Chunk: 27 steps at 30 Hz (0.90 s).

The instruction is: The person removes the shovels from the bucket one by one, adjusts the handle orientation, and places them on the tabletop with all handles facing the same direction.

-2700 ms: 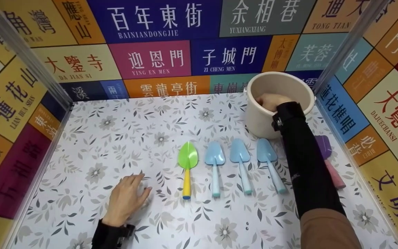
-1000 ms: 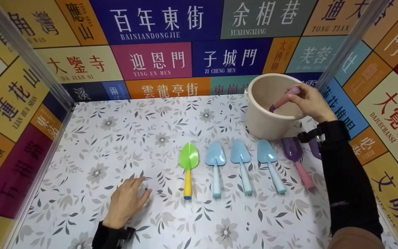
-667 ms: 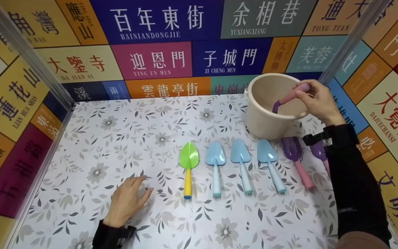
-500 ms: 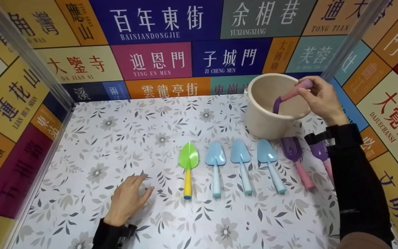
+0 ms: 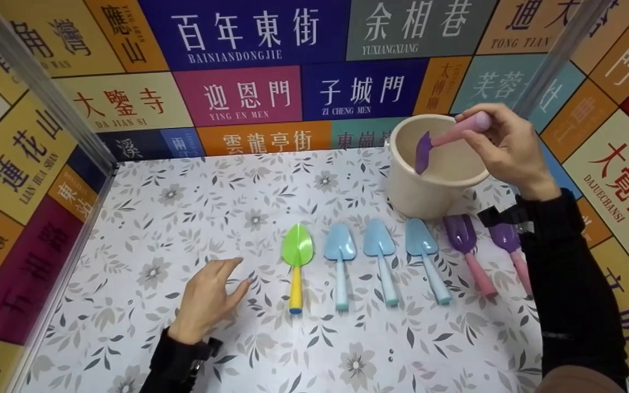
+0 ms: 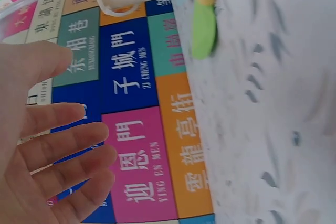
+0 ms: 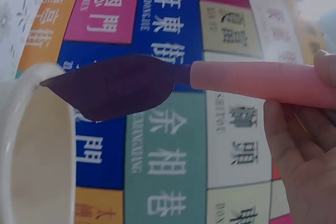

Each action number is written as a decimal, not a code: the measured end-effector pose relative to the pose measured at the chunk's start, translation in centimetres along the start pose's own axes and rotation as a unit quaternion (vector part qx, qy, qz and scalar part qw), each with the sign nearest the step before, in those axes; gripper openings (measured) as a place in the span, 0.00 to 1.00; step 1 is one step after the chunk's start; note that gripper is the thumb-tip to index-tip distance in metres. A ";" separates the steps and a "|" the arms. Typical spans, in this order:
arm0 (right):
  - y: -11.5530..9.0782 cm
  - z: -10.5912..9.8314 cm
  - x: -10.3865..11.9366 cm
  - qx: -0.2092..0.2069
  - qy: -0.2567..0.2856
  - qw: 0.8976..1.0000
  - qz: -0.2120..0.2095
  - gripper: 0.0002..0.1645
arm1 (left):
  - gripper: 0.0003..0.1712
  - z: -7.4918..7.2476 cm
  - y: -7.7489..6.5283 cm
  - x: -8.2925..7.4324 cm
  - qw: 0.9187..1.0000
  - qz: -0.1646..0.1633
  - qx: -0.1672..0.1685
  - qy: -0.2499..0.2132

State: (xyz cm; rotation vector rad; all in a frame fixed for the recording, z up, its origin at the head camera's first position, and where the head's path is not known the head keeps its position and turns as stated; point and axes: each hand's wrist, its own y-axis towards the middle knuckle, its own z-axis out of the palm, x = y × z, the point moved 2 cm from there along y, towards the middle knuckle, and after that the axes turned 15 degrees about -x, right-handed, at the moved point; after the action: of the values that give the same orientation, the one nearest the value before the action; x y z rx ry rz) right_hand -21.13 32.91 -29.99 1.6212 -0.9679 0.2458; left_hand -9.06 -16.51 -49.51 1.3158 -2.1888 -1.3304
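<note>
My right hand (image 5: 511, 144) grips the pink handle of a purple-bladed garden trowel (image 7: 115, 85) above the cream bucket (image 5: 429, 191). In the head view the blade hangs over the bucket's opening. My left hand (image 5: 208, 297) hovers over or rests on the left part of the table, fingers relaxed, holding nothing. To its right lies a green trowel (image 5: 297, 245) with a yellow handle. Beside that come three light blue trowels (image 5: 340, 243) in a row. Two purple trowels (image 5: 461, 234) with pink handles lie farther right, one partly hidden by my right sleeve.
A white table (image 5: 238, 218) with a grey leaf pattern carries everything. Colourful panels with printed characters (image 5: 246, 95) wall it in at the back and both sides. The bucket stands near the back right corner.
My right hand came out of the bucket with the purple trowel and has raised it until the blade shows above the rim. My left hand shifted slightly to the right and away from me.
</note>
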 end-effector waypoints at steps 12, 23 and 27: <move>-2.4 5.6 2.4 0.112 0.100 0.988 -0.020 0.15 | 0.26 0.7 4.9 -2.9 0.997 0.037 -0.027 -0.058; -6.5 12.4 3.2 0.216 0.162 0.961 -0.061 0.14 | 0.25 2.7 8.0 -6.2 0.991 0.045 -0.022 -0.124; -8.0 14.4 3.7 0.238 0.190 0.951 -0.053 0.13 | 0.24 3.6 8.6 -7.2 0.989 0.038 -0.015 -0.139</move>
State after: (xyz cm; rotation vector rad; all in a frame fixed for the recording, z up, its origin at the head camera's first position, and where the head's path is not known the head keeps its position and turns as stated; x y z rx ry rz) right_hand -18.03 18.27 -37.77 1.9597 -0.5430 0.7340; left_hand -12.10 -7.20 -43.01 1.0784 -2.3600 -1.5908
